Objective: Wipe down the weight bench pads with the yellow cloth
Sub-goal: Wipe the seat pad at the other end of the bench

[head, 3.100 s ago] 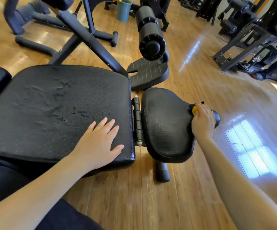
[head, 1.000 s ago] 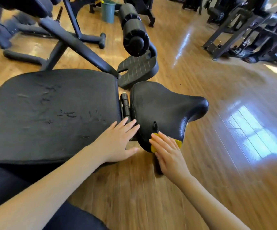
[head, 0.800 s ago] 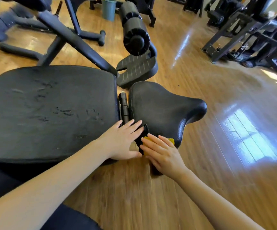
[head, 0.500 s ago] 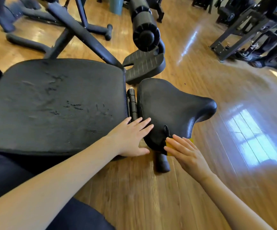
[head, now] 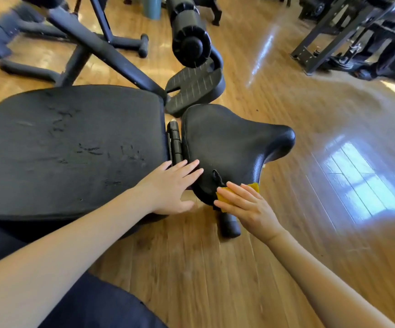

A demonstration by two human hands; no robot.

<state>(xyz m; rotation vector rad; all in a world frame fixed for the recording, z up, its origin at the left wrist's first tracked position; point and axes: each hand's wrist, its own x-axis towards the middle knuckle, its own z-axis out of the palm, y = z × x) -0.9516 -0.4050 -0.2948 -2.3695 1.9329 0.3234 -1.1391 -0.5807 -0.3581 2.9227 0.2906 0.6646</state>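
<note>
right hand [head: 246, 207], fingers straight, gripping nothing, pressing yellow cloth [head: 224, 194] on near rim of small black padded seat [head: 227, 143], centre frame. cloth was at far tip 3 s ago, so rim wipe prob. wrapping up. left hand [head: 170, 185] lying flat, now bracing seat's left edge. black tube foot [head: 229, 226] crowding just below; glossy wooden floor [head: 310, 209] giving room at right.

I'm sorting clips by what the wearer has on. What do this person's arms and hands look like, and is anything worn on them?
Both arms are bare as far as the view reaches: no sleeve shows on the left forearm or the right forearm. The left hand and the right hand have no gloves, and no ring, watch or bracelet is visible. A dark navy garment shows at the bottom edge.
</note>
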